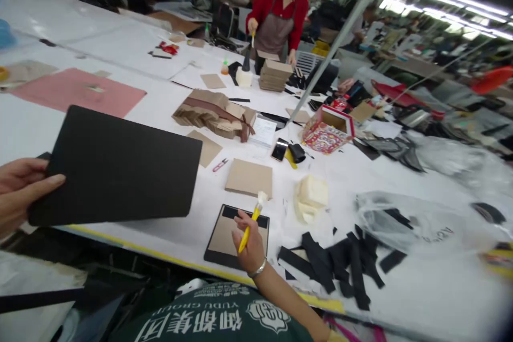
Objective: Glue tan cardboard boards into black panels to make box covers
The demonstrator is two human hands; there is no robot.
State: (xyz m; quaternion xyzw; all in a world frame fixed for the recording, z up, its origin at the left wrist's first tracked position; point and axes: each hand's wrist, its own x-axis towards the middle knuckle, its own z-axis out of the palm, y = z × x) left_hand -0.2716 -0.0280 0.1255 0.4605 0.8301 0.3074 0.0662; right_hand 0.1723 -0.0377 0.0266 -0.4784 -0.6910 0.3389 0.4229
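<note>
At far left I have the left hand, fingers closed on the left edge of a black board, thumb lying across the face turned to me. The board is tilted up over the near side of the white worktop and partly hides a pink sheet beyond it. To its right lie fanned brown pieces, with snips nearer me and a brown stack just beside those. In front of that stack a black-bordered panel lies flat by the worktop's edge. Over the panel I see the right hand, its fingers gripping a brush by the yellow handle, bristles up; I cannot tell whether the hand touches the panel. 1 co-worker in red sleeves stands across the worktop. Further right I find a phone, a cream block, a patterned box, a heap of black strips and a clear bag.
</note>
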